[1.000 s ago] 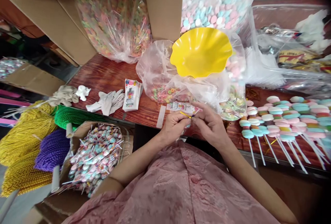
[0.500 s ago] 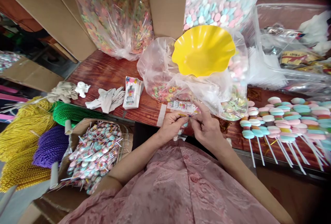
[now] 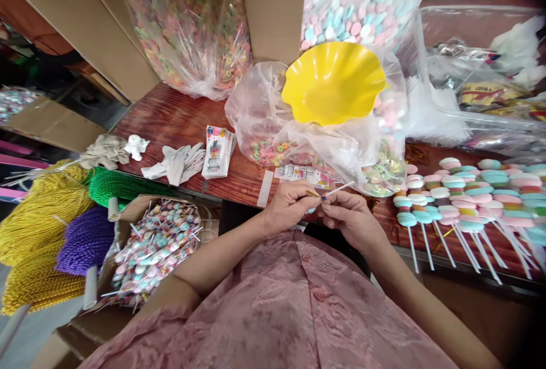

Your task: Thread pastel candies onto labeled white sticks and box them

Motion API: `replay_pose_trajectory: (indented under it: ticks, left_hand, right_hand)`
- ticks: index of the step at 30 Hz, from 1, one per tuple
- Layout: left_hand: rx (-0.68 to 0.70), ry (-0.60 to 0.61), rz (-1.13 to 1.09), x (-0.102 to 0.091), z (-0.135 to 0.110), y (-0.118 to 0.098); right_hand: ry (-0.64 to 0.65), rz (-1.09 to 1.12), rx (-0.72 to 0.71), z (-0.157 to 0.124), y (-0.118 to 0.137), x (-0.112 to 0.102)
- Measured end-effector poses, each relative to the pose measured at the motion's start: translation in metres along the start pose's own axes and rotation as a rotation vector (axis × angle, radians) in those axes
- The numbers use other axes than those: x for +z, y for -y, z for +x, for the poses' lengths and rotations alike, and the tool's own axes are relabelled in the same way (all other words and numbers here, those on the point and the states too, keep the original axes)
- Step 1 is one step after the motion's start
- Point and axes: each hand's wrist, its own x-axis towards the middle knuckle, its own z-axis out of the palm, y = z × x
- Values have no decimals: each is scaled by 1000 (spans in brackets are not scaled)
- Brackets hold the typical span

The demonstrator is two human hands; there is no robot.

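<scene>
pinching with your left hand, you have thumb and forefinger pressed together on a small candy piece, mostly hidden by the fingers, with a sliver of blue showing below them; its white stick slants up and out to the right, between your two hands at the near edge of the table. a gold strip pokes out above your left thumb. your right hand comes in from the other side, fingertips bunched at the foot of the stick, next to a dark band; you cannot tell from this view whether they are clamped on it or only touching. just beyond your hands a printed label strip lies flat, partly under clear bagging, and a plain white strip lies to its left. past those, a wavy yellow bowl rests on the bagging. to your left are a stack of printed cards, pale gloves and, lower down, a carton full of wrapped candies. to your right, skewered candies lie in a row, sticks towards you over the table edge.
</scene>
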Motion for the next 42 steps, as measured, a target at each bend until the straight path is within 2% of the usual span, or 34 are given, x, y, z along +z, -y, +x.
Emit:
replay_pose_trajectory:
  ticks: [3,5,6,8,10,11,12,14,17,19,26,28,31,32,33,35,36,37,38,39,40,42]
  left_hand:
    - [-153,138,-77,-3,2,-5]
    - [-343,232,-164,-6,2,-8]
    - [-438,275,-218,-7,2,-9]
    - [-589,362,-332,-9,0,-10]
    - [-701,475,-416,-9,-2,-9]
    - [-751,540,-436,-9,-3,-9]
    - [-796,607,-444,-9,-4,-8]
    - [-862,724,-434,-8,-6,-7]
    - [-881,818,-386,-9,-4,-8]
    - [-861,843,-347,-10,-1,-12]
    - [-734,930,-245,-12,9,-17]
    - [-673,1011,-179,-21,18,-14]
    - [-619,1124,-16,-45,38,-18]
    - [-583,1105,63,-53,45,-25]
    - [-508,1030,153,-59,49,-36]
    - [-227,737,350,-61,49,-66]
    - [-43,539,435,-57,44,-82]
    - [118,394,509,-49,36,-95]
    - [222,340,565,-40,25,-105]
    - [277,347,605,-30,14,-108]
    - [311,422,636,-21,5,-105]
    - [303,596,651,-10,-2,-84]
  right_hand:
    - [116,-134,36,0,7,-8]
    - [189,-408,-84,-4,12,-12]
    - [218,-580,-222,-7,15,-13]
    - [268,-910,-630,-15,22,-13]
    - [334,-1135,-1058,-23,28,-12]
    - [384,-1202,-1217,-26,31,-11]
    - [445,-1245,-1325,-28,34,-10]
    - [572,-1280,-1418,-29,40,-8]
    - [719,-1269,-1405,-24,44,-7]
    - [747,-1259,-1365,-19,43,-6]
    - [709,-1326,-1363,-16,34,-3]
    - [685,-1353,-1353,-18,39,-1]
    - [646,-1397,-1324,-20,48,2]
    - [632,-1420,-1312,-20,49,2]
    - [614,-1449,-1293,-19,49,2]
    - [544,-1509,-1220,-12,47,-1]
    - [494,-1515,-1167,-7,46,-3]
    - [434,-1488,-1102,-1,46,-4]
    - [353,-1418,-1024,5,47,-6]
    - [264,-1322,-947,10,49,-6]
    - [179,-1226,-886,13,52,-6]
    - [58,-1046,-789,15,57,0]
